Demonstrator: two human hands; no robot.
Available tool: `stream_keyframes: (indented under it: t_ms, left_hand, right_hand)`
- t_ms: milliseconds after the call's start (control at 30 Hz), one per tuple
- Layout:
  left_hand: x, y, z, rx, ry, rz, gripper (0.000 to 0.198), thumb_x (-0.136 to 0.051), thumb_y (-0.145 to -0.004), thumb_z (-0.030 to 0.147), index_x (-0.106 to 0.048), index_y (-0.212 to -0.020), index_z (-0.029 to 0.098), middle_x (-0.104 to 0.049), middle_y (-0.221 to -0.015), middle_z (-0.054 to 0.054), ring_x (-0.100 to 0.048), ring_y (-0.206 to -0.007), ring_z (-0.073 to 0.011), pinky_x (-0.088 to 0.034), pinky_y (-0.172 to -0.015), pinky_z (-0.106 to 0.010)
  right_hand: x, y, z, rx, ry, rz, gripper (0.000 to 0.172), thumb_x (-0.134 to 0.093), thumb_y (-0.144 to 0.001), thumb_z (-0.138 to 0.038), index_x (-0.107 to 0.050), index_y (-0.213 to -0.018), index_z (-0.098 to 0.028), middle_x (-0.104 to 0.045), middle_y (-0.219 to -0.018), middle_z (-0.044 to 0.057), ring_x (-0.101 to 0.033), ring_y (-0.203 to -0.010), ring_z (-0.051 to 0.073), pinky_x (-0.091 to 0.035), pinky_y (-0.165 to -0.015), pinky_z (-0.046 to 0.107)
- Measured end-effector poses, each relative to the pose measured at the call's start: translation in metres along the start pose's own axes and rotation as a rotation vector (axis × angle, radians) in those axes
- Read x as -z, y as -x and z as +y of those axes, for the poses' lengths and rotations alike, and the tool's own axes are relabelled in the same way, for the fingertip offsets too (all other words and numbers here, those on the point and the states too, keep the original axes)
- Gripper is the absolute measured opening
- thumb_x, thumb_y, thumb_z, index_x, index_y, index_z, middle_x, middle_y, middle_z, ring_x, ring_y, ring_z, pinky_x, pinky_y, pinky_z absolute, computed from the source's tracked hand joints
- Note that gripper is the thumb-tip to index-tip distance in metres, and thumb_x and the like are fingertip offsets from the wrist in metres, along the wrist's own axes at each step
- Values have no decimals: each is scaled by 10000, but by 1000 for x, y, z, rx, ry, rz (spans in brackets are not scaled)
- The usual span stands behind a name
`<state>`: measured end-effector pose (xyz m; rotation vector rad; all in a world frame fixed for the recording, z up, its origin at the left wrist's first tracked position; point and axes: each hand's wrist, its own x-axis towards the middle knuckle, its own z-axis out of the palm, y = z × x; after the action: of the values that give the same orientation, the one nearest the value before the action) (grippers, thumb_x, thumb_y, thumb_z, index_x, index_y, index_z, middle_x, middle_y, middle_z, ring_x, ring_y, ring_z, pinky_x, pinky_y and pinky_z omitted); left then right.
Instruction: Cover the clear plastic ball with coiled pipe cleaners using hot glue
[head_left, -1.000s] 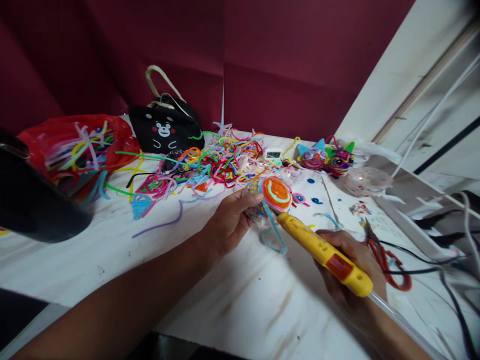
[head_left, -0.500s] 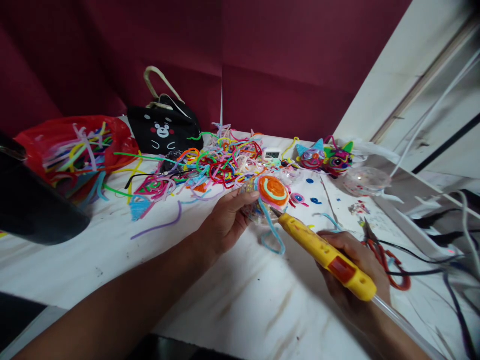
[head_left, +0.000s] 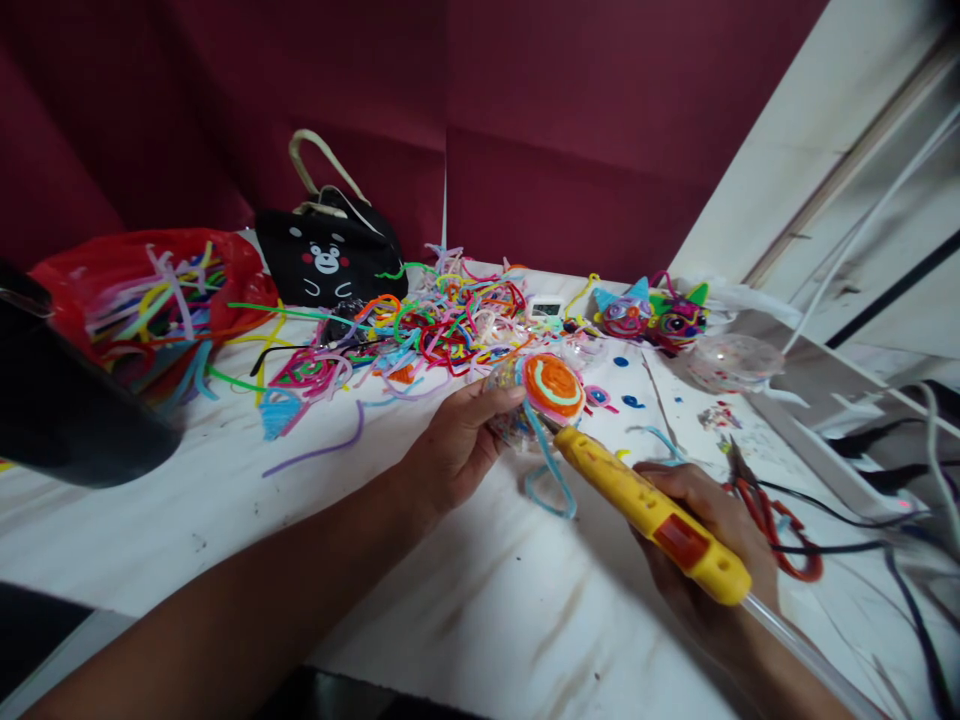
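My left hand (head_left: 469, 435) is closed around a clear round ball (head_left: 511, 425) with coloured bits inside. On the ball's right side sits an orange spiral disc (head_left: 555, 388) with a pale green ring and pink edge. A light blue pipe cleaner (head_left: 551, 470) hangs from the ball and loops below it. My right hand (head_left: 712, 530) grips a yellow hot glue gun (head_left: 637, 500), its glue stick trailing from the back. The gun's nozzle points at the ball beside the blue pipe cleaner; whether it touches is hard to tell.
A heap of coloured pipe cleaners (head_left: 457, 320) lies behind my hands, with a red bag (head_left: 67, 290) and black bag (head_left: 330, 260) leftward. Red-handled pliers (head_left: 772, 530), a clear half-shell (head_left: 735, 362) and cables (head_left: 832, 548) lie right. A black object (head_left: 75, 400) stands front left.
The ball and my left hand have shifted slightly to the right. The glue gun's nozzle now sits closer to the orange disc's lower edge; my right hand is nearly still.
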<state>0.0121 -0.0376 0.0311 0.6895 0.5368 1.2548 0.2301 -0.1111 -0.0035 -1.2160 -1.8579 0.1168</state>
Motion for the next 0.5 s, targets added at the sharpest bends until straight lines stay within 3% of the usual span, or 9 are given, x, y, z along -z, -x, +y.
stream_keyframes:
  t_ms: [500]
  left_hand:
    - [1,0,3,6,30,14,87,-721,-721,121,-712,-808,117,-750,-752,-27,-675,-677,-120,-526,-684,-218]
  right_hand:
    - [4,-1,6,16,-57,-23,144,-609,-853,-303,-614,-997,-298,-697,-934,39,-683,-825,274,-511,-759,397]
